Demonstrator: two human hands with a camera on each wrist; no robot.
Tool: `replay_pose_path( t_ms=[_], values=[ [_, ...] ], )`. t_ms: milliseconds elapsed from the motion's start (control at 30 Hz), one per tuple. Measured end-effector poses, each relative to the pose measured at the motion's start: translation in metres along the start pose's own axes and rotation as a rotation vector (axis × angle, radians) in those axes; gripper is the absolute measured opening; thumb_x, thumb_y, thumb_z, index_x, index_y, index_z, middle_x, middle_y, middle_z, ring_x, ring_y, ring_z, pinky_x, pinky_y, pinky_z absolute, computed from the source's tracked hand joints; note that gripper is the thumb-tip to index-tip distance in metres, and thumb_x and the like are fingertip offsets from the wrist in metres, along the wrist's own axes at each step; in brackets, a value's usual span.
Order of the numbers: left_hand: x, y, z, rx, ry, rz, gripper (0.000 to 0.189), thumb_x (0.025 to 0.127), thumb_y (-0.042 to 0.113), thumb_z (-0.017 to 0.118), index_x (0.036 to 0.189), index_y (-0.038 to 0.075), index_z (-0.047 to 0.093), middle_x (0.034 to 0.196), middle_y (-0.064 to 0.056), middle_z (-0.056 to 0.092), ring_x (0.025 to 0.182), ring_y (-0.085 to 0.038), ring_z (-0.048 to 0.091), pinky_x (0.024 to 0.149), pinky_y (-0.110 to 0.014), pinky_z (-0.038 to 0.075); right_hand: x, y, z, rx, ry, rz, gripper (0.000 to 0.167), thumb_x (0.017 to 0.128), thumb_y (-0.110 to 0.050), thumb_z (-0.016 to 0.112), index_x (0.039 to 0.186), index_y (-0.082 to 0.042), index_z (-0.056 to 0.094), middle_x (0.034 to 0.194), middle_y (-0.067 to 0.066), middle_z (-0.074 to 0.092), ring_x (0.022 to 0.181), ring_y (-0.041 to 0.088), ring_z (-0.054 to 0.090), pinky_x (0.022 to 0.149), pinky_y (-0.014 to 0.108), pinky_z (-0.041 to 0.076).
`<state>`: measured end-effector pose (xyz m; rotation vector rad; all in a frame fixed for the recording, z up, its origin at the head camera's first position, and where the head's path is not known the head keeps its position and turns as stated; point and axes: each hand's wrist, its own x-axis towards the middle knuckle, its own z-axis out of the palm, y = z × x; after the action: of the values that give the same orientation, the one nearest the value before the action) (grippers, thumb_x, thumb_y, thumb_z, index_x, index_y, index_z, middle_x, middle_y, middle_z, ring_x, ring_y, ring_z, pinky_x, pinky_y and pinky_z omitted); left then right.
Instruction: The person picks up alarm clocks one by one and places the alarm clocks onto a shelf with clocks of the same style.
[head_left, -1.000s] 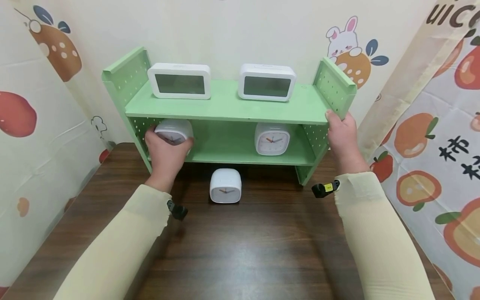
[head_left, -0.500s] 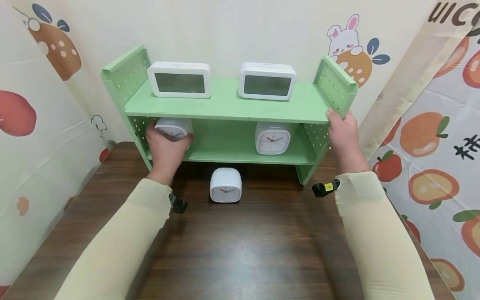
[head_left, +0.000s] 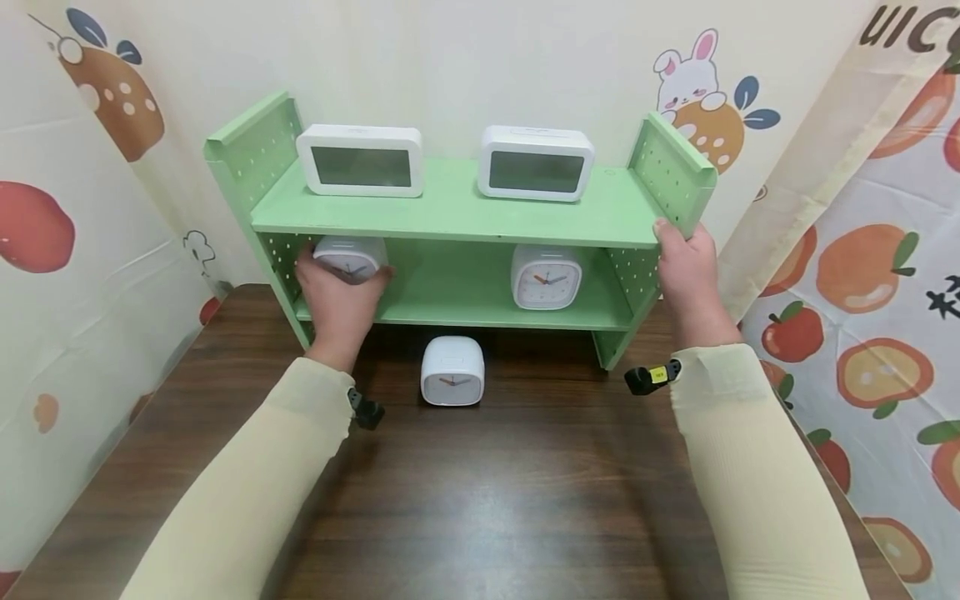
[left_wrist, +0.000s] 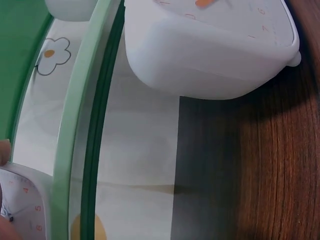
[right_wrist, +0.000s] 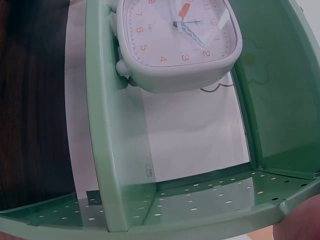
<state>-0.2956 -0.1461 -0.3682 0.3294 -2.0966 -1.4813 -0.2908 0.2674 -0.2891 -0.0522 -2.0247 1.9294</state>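
Note:
My left hand (head_left: pixel 341 304) grips a white alarm clock (head_left: pixel 351 255) at the left end of the lower shelf; the fingers go round its left side and the thumb lies on its right. In the left wrist view only a corner of this clock (left_wrist: pixel 32 200) and bits of fingers show. My right hand (head_left: pixel 688 275) holds the right side panel of the green shelf unit (head_left: pixel 450 200), thumb on its front edge. A second white alarm clock (head_left: pixel 546 279) stands on the lower shelf at the right. On the table below stands a third alarm clock (head_left: pixel 452 371), in front of the unit.
Two white digital clocks, one left (head_left: pixel 360 167) and one right (head_left: pixel 536 171), stand on the upper shelf. The unit stands on a dark wooden table (head_left: pixel 487 500). Behind it hangs a pale printed cloth (head_left: pixel 450 75), and a fruit-printed cloth (head_left: pixel 870 333) hangs at the right.
My left hand and the clock in it have shifted very slightly to the right. The right-hand cloth has swayed. My right hand keeps its place on the panel.

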Motion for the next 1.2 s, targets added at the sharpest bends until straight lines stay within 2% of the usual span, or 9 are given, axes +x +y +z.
replay_pose_path(
  t_ms=[200,433,633,833,933,1067,1200],
  values=[
    [0.001,-0.001,0.005,0.013,-0.01,-0.013,0.121,0.074,0.044,0.089,0.161,0.012,0.013,0.154,-0.01,0.029,0.138,-0.025,0.036,0.112,-0.037,0.035,-0.003,-0.003,-0.002,0.002,-0.006,0.01,0.051,0.107,-0.034,0.051,0.153,-0.012,0.046,0.139,0.008,0.056,0.124,0.017,0.055,0.116,0.041,0.037],
    [0.001,-0.001,0.006,0.016,-0.006,-0.018,0.121,0.075,0.047,0.089,0.161,0.013,0.012,0.155,-0.009,0.028,0.139,-0.024,0.034,0.112,-0.037,0.035,-0.003,-0.002,-0.001,0.0,-0.006,-0.011,0.05,0.107,-0.032,0.051,0.152,-0.011,0.047,0.139,0.009,0.057,0.126,0.018,0.054,0.114,0.034,0.038],
    [0.001,-0.002,0.006,0.011,-0.011,-0.018,0.122,0.075,0.048,0.089,0.161,0.012,0.01,0.155,-0.01,0.026,0.14,-0.024,0.033,0.112,-0.037,0.034,-0.004,-0.003,-0.002,-0.008,-0.017,-0.011,0.049,0.108,-0.033,0.049,0.152,-0.011,0.046,0.138,0.008,0.057,0.124,0.017,0.055,0.115,0.041,0.038],
    [-0.001,-0.002,0.006,0.009,-0.007,-0.027,0.126,0.073,0.051,0.088,0.163,0.014,0.007,0.157,-0.01,0.026,0.14,-0.025,0.033,0.112,-0.038,0.035,-0.003,-0.003,-0.001,0.011,-0.017,-0.015,0.05,0.107,-0.032,0.051,0.151,-0.008,0.047,0.132,0.007,0.06,0.118,0.016,0.058,0.114,0.042,0.04],
    [-0.006,-0.003,0.006,0.011,0.016,-0.007,0.128,0.072,0.051,0.088,0.163,0.014,0.006,0.157,-0.01,0.026,0.139,-0.025,0.034,0.112,-0.038,0.036,-0.002,-0.002,0.0,0.006,-0.016,-0.018,0.05,0.107,-0.032,0.051,0.151,-0.007,0.047,0.13,0.006,0.06,0.116,0.015,0.059,0.113,0.042,0.04],
    [-0.013,-0.005,0.006,0.014,0.054,0.064,0.127,0.072,0.051,0.088,0.163,0.012,0.008,0.157,-0.01,0.025,0.138,-0.025,0.033,0.111,-0.038,0.036,-0.002,-0.002,0.001,-0.001,-0.019,-0.021,0.05,0.108,-0.032,0.05,0.151,-0.008,0.047,0.132,0.006,0.059,0.118,0.016,0.058,0.113,0.043,0.04],
    [-0.023,-0.002,0.003,-0.025,0.064,0.085,0.123,0.075,0.05,0.088,0.163,0.013,0.01,0.158,-0.007,0.022,0.138,-0.022,0.033,0.11,-0.037,0.038,-0.002,-0.001,0.001,0.008,-0.019,-0.026,0.048,0.108,-0.032,0.05,0.15,-0.009,0.048,0.133,0.006,0.059,0.119,0.016,0.058,0.113,0.042,0.04]
  ],
)
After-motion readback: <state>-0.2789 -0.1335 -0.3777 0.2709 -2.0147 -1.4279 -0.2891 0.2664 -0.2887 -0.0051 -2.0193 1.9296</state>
